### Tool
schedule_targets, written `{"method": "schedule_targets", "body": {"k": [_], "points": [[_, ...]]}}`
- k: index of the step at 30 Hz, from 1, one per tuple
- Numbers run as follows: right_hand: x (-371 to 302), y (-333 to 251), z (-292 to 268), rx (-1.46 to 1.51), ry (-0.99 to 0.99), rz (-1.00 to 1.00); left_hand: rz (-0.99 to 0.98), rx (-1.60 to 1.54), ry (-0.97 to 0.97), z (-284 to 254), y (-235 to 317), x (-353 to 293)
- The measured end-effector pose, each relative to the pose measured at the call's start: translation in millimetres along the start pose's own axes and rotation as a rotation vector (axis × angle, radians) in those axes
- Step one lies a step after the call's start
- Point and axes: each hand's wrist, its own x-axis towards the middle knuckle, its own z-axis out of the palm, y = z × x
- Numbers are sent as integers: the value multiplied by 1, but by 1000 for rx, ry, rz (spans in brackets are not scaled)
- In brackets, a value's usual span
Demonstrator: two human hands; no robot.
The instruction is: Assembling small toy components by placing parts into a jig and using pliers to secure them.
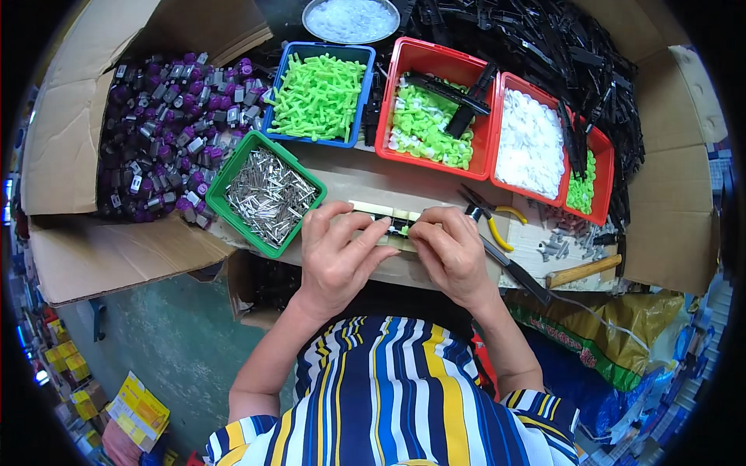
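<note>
Close in front of me, a narrow black plastic part (pixel 398 226) lies in a cream-coloured block (pixel 373 208), with small white and green pieces on it. My left hand (pixel 339 247) is closed at the part's left end, its fingertips pressed on the black plastic. At the other end my right hand (pixel 451 250) has its fingers pinched together next to a green piece; what lies between them is hidden. To the left of my left hand stands a green bin (pixel 225 220) of metal pins. Yellow-handled pliers (pixel 497 225) lie just beyond my right hand.
A cardboard box (pixel 78 147) of purple-and-grey parts stands left. Along the back are a blue bin (pixel 272 109) of green sticks and red bins (pixel 383 116) of green and white pieces. Black parts (pixel 544 39) pile up behind. A black-handled tool (pixel 521 279) and wooden handle (pixel 583 271) lie right.
</note>
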Motion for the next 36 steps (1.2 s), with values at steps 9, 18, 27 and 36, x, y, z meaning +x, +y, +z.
{"method": "schedule_targets", "body": {"k": [9,18,27,36], "points": [[5,1,3,-49,-5,-10,85,93,-20,7,2,-16],[6,1,1,-40,24,1,87,103,-22,8,3,-17],[5,-5,-1,65,45,3,-72,-36,14,6,14,3],[3,-6,-4,190,12,2,-111,-273,-146,1,1,16]]}}
